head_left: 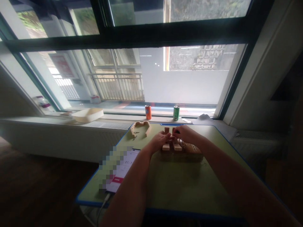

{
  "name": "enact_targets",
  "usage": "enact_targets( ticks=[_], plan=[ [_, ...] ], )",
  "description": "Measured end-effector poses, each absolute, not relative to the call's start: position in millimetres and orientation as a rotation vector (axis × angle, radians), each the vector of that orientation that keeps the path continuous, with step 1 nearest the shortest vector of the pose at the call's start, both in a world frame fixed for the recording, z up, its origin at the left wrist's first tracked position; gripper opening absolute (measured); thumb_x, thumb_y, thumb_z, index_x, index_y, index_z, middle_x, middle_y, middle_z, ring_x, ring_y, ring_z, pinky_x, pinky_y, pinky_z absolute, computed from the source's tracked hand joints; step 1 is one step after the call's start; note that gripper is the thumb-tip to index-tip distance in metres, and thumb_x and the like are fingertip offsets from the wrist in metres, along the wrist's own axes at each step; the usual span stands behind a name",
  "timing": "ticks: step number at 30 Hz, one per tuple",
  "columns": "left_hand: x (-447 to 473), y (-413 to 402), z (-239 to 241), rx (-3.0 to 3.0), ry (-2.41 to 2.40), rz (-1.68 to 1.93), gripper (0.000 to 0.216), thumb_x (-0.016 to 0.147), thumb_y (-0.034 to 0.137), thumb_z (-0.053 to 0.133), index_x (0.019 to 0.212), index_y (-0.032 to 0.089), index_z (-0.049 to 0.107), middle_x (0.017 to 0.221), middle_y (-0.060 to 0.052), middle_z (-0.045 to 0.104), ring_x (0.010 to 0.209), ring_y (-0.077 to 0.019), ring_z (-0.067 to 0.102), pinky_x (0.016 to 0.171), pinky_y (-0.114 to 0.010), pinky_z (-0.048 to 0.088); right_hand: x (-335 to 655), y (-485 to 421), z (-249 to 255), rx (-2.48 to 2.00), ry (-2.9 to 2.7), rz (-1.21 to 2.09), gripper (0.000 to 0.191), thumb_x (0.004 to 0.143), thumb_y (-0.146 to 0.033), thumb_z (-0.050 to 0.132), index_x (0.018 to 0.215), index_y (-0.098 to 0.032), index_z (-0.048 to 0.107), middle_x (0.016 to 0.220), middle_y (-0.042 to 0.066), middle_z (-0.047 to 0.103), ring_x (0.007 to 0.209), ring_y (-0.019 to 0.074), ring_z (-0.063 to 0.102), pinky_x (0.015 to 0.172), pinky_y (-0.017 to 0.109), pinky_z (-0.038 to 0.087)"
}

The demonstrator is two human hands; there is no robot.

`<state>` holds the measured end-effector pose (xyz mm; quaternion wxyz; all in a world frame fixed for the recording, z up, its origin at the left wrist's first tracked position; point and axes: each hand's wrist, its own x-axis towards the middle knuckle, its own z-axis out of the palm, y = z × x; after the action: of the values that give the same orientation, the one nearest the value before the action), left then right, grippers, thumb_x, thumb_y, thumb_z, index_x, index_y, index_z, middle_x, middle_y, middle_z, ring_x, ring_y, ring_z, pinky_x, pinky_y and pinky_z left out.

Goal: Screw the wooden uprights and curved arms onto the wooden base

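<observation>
Above green tabletop (180, 186), left hand (159, 142) and right hand (187, 134) close together; fingers (169, 136) on upright wooden blocks (167, 130), grip unclear.

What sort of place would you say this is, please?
Probably a classroom or workroom indoors: a green, blue-edged table, a long white metal radiator, and a wide black-framed window.

The left hand (160, 141) and right hand (187, 134) meet at small wooden blocks (166, 147) on a green table (180, 186).
</observation>
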<state>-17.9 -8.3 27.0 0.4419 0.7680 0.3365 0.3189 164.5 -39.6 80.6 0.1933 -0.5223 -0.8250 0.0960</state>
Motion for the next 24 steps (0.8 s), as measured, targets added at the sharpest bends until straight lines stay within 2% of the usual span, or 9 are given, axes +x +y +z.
enact_targets(
  ticks=[10, 17, 24],
  plan=[
    [-18, -8, 29, 2.051, 0.902, 0.846, 0.057, 0.080, 0.058, 0.035, 0.087, 0.013, 0.069, 0.090, -0.008, 0.058, 0.090, -0.0199, 0.053, 0.087, -0.031, 0.040, 162, -38, 78, -1.514, -2.290, 0.267, 0.022, 0.079, -0.028, 0.048, 0.070, -0.013, 0.061, 0.058, 0.002, 0.057, 0.049, 0.0076, 0.040, 0.047, 0.022, 0.025],
    [-16, -6, 22, 1.931, 0.909, 0.886, 0.055, 0.079, 0.059, 0.039, 0.089, 0.012, 0.067, 0.099, -0.009, 0.058, 0.089, -0.0192, 0.056, 0.084, -0.029, 0.042, 159, -37, 71, -1.523, -2.257, 0.316, 0.027, 0.080, -0.032, 0.045, 0.069, -0.014, 0.061, 0.060, 0.003, 0.059, 0.048, 0.0076, 0.043, 0.045, 0.021, 0.027],
    [-15, -9, 24, 1.917, 0.900, 0.888, 0.055, 0.078, 0.059, 0.040, 0.087, 0.011, 0.066, 0.093, -0.009, 0.061, 0.085, -0.0198, 0.059, 0.081, -0.030, 0.043, 158, -41, 76, -1.556, -2.204, 0.398, 0.032, 0.079, -0.040, 0.047, 0.073, -0.014, 0.065, 0.062, 0.003, 0.062, 0.050, 0.0093, 0.046, 0.048, 0.021, 0.030]
  ],
)
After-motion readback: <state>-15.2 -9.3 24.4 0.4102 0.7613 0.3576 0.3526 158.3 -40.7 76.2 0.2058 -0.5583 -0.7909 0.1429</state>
